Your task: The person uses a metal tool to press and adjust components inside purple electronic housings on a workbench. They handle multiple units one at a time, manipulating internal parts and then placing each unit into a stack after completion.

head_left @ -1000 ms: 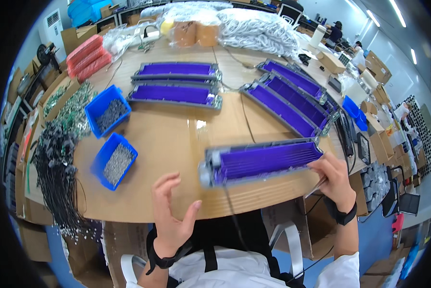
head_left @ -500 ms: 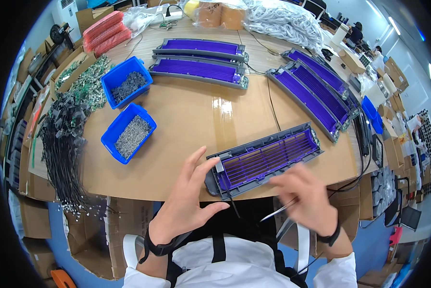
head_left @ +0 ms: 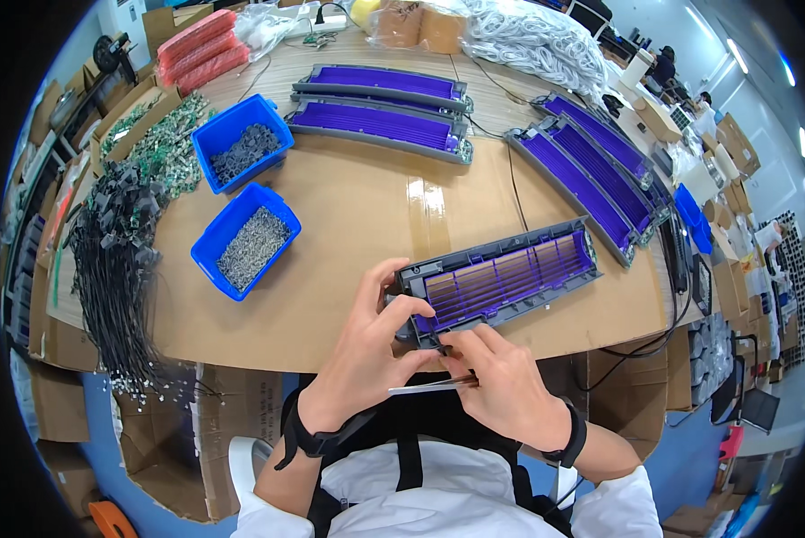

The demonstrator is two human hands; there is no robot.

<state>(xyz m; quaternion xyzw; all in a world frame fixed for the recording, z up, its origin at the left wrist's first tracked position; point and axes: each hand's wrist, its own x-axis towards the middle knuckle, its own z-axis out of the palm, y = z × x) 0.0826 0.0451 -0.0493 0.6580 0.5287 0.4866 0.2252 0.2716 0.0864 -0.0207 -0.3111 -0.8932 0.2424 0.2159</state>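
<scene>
A long grey housing with a purple slatted grille point(head_left: 501, 287) lies slanted near the front edge of the table. My left hand point(head_left: 353, 359) is closed round its left end, fingers over the corner and thumb at the near edge. At that near left corner, the fingertips of my right hand point(head_left: 514, 394) are pinched together, almost meeting my left thumb. Thin metal tweezers point(head_left: 416, 389) stay in my right hand, pointing left below the housing. Whether the right fingertips also pinch a small part at the corner is hidden.
Blue bins hold grey clips point(head_left: 243, 154) and small metal parts point(head_left: 254, 249). Black cables point(head_left: 115, 278) and green circuit boards point(head_left: 174, 143) lie at left. More purple-grilled housings stand at the back point(head_left: 375, 125) and right point(head_left: 586, 170). Cardboard point(head_left: 330, 215) covers the tabletop.
My left hand has moved from hovering beside the housing to gripping its left end. My right hand has moved left to the near corner, the tweezers swinging nearly level.
</scene>
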